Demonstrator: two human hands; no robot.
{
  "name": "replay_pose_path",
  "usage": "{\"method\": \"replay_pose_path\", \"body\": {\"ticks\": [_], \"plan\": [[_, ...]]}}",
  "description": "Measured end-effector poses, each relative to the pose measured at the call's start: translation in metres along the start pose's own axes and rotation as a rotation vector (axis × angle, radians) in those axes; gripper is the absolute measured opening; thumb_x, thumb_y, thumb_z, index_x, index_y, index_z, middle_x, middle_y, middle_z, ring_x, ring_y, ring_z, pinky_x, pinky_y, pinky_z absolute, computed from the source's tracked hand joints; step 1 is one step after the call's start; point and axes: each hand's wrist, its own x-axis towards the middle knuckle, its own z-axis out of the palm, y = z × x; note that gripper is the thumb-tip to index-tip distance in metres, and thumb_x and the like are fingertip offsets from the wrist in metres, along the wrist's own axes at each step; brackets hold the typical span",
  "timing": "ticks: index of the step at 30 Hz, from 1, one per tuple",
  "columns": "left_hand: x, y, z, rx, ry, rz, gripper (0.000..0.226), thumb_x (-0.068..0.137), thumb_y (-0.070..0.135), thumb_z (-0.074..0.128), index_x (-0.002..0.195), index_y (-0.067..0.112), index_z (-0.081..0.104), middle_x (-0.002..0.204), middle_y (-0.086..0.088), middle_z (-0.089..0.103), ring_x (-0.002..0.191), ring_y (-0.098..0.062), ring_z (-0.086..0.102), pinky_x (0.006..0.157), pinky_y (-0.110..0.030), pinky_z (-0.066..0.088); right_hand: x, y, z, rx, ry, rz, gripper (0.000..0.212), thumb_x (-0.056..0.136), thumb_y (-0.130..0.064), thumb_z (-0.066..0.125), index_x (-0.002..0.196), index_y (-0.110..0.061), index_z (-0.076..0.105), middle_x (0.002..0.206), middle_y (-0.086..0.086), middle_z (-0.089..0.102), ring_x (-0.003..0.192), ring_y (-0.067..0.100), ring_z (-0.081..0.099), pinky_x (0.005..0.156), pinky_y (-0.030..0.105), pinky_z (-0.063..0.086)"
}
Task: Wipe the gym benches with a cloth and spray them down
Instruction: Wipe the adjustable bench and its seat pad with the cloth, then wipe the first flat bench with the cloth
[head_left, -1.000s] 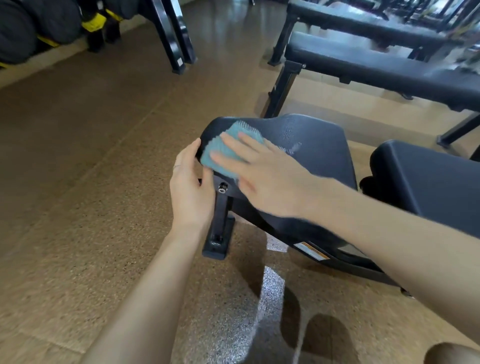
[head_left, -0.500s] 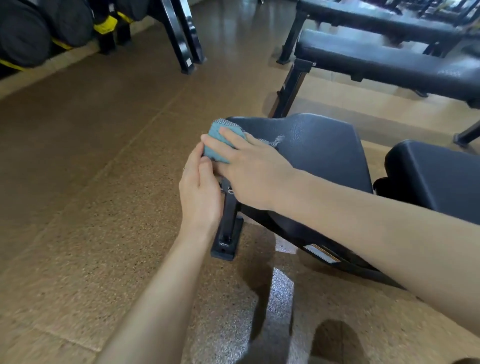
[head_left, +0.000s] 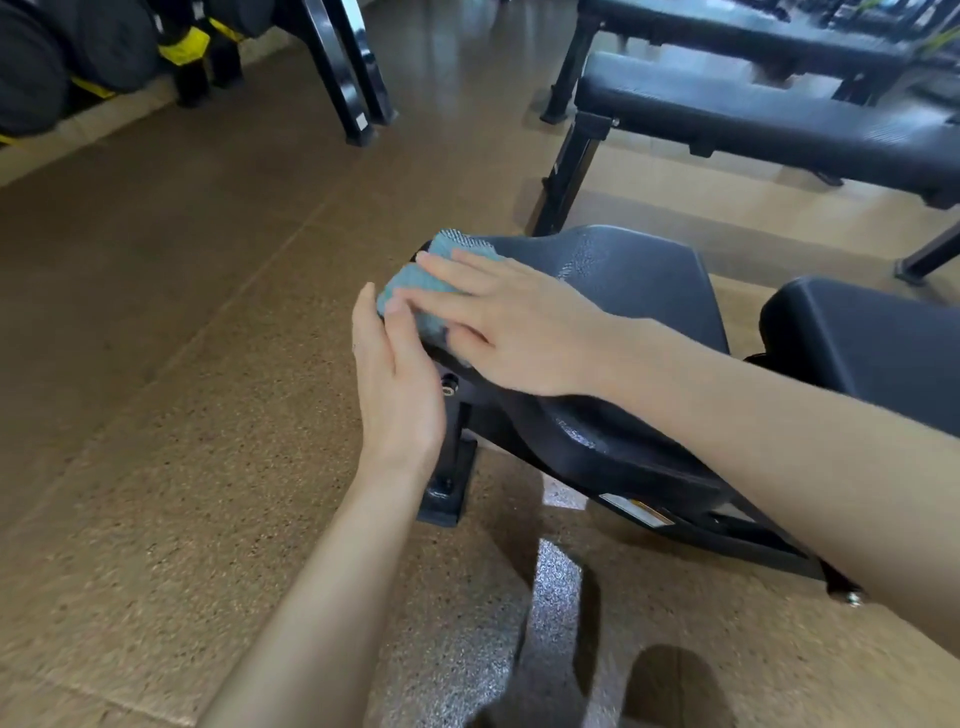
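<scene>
A black padded seat (head_left: 639, 280) of a gym bench tilts toward me, with its back pad (head_left: 872, 338) to the right. A teal cloth (head_left: 415, 291) lies over the seat's left front edge. My right hand (head_left: 519, 322) presses flat on the cloth with straight fingers. My left hand (head_left: 400, 384) stands upright against the seat's edge, fingers straight, its fingertips touching the cloth from the side. Damp streaks show on the seat beyond the cloth. No spray bottle is in view.
Two flat black benches (head_left: 769, 130) stand behind, at the upper right. A black rack leg (head_left: 348, 78) and black bags with yellow straps (head_left: 104, 57) sit at the upper left. The bench's front foot (head_left: 447, 493) rests on speckled brown rubber flooring (head_left: 156, 364).
My right hand slid the cloth along the seat's front-left edge, to the corner and slightly back. My left hand stayed at the edge beside it. The camera shifted a little.
</scene>
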Motion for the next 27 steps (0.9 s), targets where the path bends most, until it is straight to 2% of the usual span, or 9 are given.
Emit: {"method": "replay_pose_path", "body": {"ticks": [4, 9, 12, 15, 18, 21, 23, 25, 27], "plan": [[-0.002, 0.005, 0.006, 0.144, 0.023, 0.096, 0.066, 0.104, 0.052, 0.026, 0.163, 0.023, 0.015, 0.169, 0.004, 0.014, 0.155, -0.01, 0.012, 0.128, -0.042, 0.016, 0.056, 0.032, -0.011, 0.197, -0.014, 0.145, 0.049, 0.1, -0.038, 0.02, 0.141, -0.036, 0.047, 0.138, 0.004, 0.054, 0.127, 0.028, 0.05, 0.103, 0.048, 0.04], [-0.008, 0.014, 0.022, 0.621, -0.057, 0.468, 0.054, 0.104, 0.047, 0.032, 0.148, 0.019, 0.049, 0.16, -0.001, 0.037, 0.152, -0.023, 0.02, 0.126, -0.044, 0.017, 0.039, 0.093, -0.01, 0.179, -0.078, 0.447, 0.04, 0.105, -0.036, 0.019, 0.112, -0.022, 0.056, 0.139, 0.011, 0.056, 0.124, 0.034, 0.05, 0.101, 0.045, 0.036], [-0.009, 0.011, 0.027, 0.744, -0.062, 0.487, 0.048, 0.103, 0.045, 0.035, 0.141, 0.022, 0.055, 0.156, 0.002, 0.041, 0.151, -0.026, 0.019, 0.125, -0.046, 0.017, 0.02, 0.121, -0.002, 0.173, 0.0, 0.572, 0.045, 0.104, -0.037, 0.018, 0.121, -0.02, 0.056, 0.135, 0.014, 0.055, 0.124, 0.036, 0.049, 0.103, 0.051, 0.035], [-0.009, 0.018, 0.023, 0.756, -0.094, 0.434, 0.047, 0.103, 0.045, 0.036, 0.139, 0.024, 0.057, 0.155, 0.005, 0.042, 0.151, -0.025, 0.021, 0.125, -0.046, 0.02, -0.011, 0.151, 0.004, 0.243, 0.069, 0.777, 0.05, 0.105, -0.041, 0.018, 0.131, -0.017, 0.053, 0.137, 0.018, 0.052, 0.127, 0.04, 0.047, 0.103, 0.051, 0.036], [-0.004, 0.045, 0.02, 0.853, -0.2, 0.332, 0.056, 0.1, 0.054, 0.03, 0.134, 0.022, 0.059, 0.151, 0.002, 0.045, 0.145, -0.031, 0.027, 0.122, -0.048, 0.025, -0.039, 0.16, 0.003, 0.317, 0.021, 0.853, 0.048, 0.107, -0.038, 0.021, 0.141, -0.015, 0.045, 0.14, 0.022, 0.046, 0.128, 0.043, 0.043, 0.106, 0.049, 0.034], [0.01, 0.086, 0.016, 0.994, -0.461, 0.107, 0.069, 0.097, 0.063, 0.019, 0.14, 0.023, 0.056, 0.155, 0.0, 0.041, 0.146, -0.028, 0.025, 0.123, -0.045, 0.023, -0.056, 0.144, -0.007, 0.364, -0.025, 1.002, 0.045, 0.108, -0.034, 0.027, 0.144, -0.011, 0.036, 0.134, 0.025, 0.045, 0.118, 0.048, 0.051, 0.099, 0.049, 0.04], [0.017, 0.118, 0.012, 1.052, -0.606, -0.022, 0.067, 0.101, 0.061, 0.021, 0.148, 0.024, 0.051, 0.159, -0.001, 0.038, 0.15, -0.024, 0.022, 0.124, -0.043, 0.02, -0.07, 0.131, -0.023, 0.365, -0.181, 1.054, 0.044, 0.106, -0.024, 0.035, 0.143, -0.002, 0.037, 0.135, 0.024, 0.05, 0.12, 0.044, 0.055, 0.095, 0.047, 0.045], [0.019, 0.157, 0.008, 1.046, -0.684, -0.116, 0.059, 0.105, 0.054, 0.028, 0.153, 0.024, 0.043, 0.162, -0.001, 0.036, 0.151, -0.022, 0.021, 0.124, -0.041, 0.021, -0.081, 0.119, -0.052, 0.414, -0.42, 1.017, 0.036, 0.101, -0.014, 0.043, 0.132, 0.002, 0.052, 0.125, 0.02, 0.06, 0.113, 0.038, 0.06, 0.085, 0.039, 0.047], [0.021, 0.205, 0.005, 1.031, -0.74, -0.183, 0.058, 0.106, 0.052, 0.031, 0.156, 0.025, 0.037, 0.163, -0.001, 0.034, 0.151, -0.023, 0.023, 0.123, -0.044, 0.024, -0.085, 0.104, -0.097, 0.522, -0.564, 0.982, 0.013, 0.099, -0.016, 0.048, 0.101, -0.009, 0.06, 0.101, 0.014, 0.06, 0.096, 0.031, 0.057, 0.08, 0.033, 0.042]]}}
